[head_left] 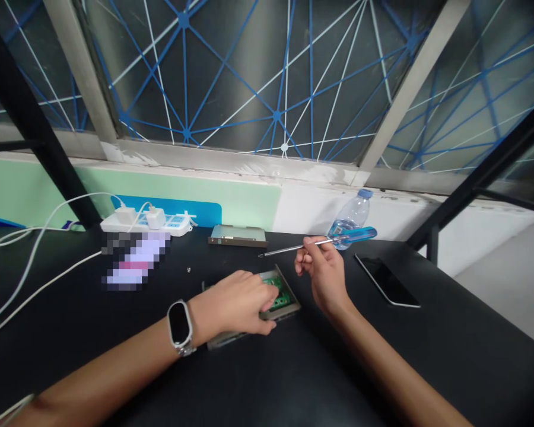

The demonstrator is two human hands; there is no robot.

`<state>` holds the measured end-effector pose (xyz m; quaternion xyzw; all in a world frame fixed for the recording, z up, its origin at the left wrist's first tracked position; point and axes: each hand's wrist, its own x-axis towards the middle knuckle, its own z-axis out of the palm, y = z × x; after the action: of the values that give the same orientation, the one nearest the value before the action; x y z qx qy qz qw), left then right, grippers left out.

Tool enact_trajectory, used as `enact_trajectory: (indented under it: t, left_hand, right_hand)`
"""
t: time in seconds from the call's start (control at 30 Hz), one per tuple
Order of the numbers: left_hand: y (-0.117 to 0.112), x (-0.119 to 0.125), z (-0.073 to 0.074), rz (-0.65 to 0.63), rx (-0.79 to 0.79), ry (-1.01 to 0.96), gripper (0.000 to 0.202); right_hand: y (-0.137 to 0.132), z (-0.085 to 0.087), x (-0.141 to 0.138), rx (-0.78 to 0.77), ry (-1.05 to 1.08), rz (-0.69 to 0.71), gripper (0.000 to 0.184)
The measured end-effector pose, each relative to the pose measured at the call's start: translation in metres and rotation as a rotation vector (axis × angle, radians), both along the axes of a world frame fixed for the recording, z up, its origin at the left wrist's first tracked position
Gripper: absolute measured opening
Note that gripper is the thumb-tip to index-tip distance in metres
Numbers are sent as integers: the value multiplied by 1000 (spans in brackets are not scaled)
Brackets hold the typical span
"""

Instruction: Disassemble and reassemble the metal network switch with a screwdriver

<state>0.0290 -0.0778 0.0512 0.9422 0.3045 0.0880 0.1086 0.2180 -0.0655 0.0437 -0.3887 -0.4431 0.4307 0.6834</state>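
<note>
My left hand rests on a flat metal drive with a green circuit board, lying on the black table. Its fingers are curled over the board's left part, pressing on it. My right hand hovers just right of the drive, closed round a screwdriver with a clear blue handle. The shaft points left, level, above the table, its tip clear of the drive. A tiny screw lies on the table left of the drive.
A second metal drive lies at the table's back. A white power strip with chargers and white cables stands at back left. A water bottle and a dark phone are on the right. Window wall behind.
</note>
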Motion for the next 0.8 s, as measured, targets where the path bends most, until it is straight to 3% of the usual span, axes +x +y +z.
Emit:
enact_trajectory:
  t: [0.17, 0.27, 0.33, 0.43, 0.5, 0.57, 0.7, 0.8]
  left_hand:
    - [9, 25, -9, 173, -137, -135, 19]
    - [20, 21, -15, 350, -217, -209, 19]
    - [28, 9, -18, 420, -133, -286, 22]
    - [40, -16, -22, 435, -16, -362, 16]
    - [47, -31, -26, 380, 56, -385, 7]
    - [52, -40, -32, 325, 17, -382, 10]
    - [59, -43, -41, 301, -18, -388, 17]
    - [62, -41, -45, 328, 26, -425, 17]
  right_hand:
    - [4, -2, 5, 36, -59, -18, 29]
    - [5, -4, 5, 37, -108, -9, 30]
    - [5, -5, 4, 43, -145, -13, 30]
    - [5, -6, 3, 62, -186, -34, 30]
    - [5, -8, 2, 71, -222, -50, 29]
    - [4, -11, 1, 71, -274, -55, 28]
    - [4, -16, -7, 42, -407, -9, 28]
    - [10, -11, -15, 53, -554, 26, 29]
